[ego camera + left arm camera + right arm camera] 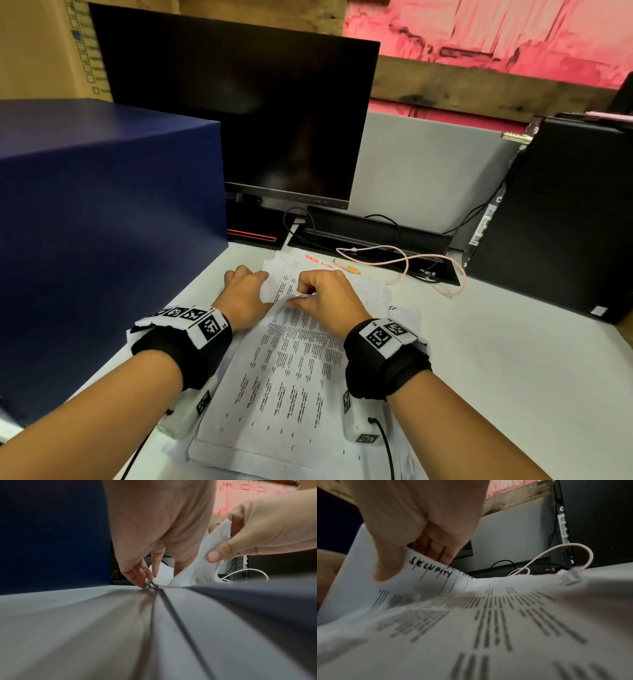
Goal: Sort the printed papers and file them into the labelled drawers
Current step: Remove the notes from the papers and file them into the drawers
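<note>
**Both hands working a stack of printed papers on a desk**

Right hand [330, 301] is pinching the lifted far edge of the top sheet [426, 574], thumb on top w/ fingers curled beneath; the sheet is showing "SECURITY" handwritten. Left hand [245, 298] is lying just beside it, fingers bent down, tips pressing the stack of papers [287, 370] at its left edge. The stack is sitting on the white desk [513, 359], btwn a dark blue cabinet [102, 222] at left and a black PC tower [565, 222] at right. A dark monitor [239, 120] is standing behind.
</note>
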`<state>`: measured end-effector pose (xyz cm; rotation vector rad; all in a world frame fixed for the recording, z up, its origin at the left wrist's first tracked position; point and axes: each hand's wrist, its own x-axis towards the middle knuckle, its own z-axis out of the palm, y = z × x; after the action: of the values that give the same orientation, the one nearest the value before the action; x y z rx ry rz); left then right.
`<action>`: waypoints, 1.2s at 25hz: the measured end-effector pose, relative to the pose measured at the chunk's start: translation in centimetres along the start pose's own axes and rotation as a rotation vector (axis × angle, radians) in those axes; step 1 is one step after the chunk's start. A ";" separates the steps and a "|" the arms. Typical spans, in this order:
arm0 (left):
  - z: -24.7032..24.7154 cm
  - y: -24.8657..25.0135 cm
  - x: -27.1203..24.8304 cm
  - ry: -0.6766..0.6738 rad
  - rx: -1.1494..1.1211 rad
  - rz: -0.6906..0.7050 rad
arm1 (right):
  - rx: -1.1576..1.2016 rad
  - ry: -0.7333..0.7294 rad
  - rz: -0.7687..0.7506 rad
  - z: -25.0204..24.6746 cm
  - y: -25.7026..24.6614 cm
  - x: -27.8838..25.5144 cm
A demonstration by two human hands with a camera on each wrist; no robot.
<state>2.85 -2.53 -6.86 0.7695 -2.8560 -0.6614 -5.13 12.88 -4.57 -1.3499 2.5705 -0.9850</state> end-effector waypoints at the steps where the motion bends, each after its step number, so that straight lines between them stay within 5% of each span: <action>1: 0.0 0.0 0.0 -0.001 -0.014 -0.015 | 0.032 -0.026 0.031 -0.1 0.3 0.0; 7: 0.3 0.0 0.3 -0.014 -0.055 -0.114 | 0.049 -0.065 0.045 0.0 0.7 0.0; 14: -0.4 0.3 -0.1 0.016 -0.061 -0.072 | 0.048 -0.060 0.026 0.2 0.6 0.1; 22: -1.3 1.0 -1.0 0.025 -0.176 0.142 | 0.008 0.000 0.045 0.2 0.0 0.0; 30: -0.9 1.3 -1.2 -0.048 -0.142 0.161 | 0.064 0.187 0.274 -0.9 -0.4 -0.3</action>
<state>3.47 -1.24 -5.44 0.5032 -2.8363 -0.8584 -4.94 13.37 -3.71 -0.8960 2.7324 -1.1771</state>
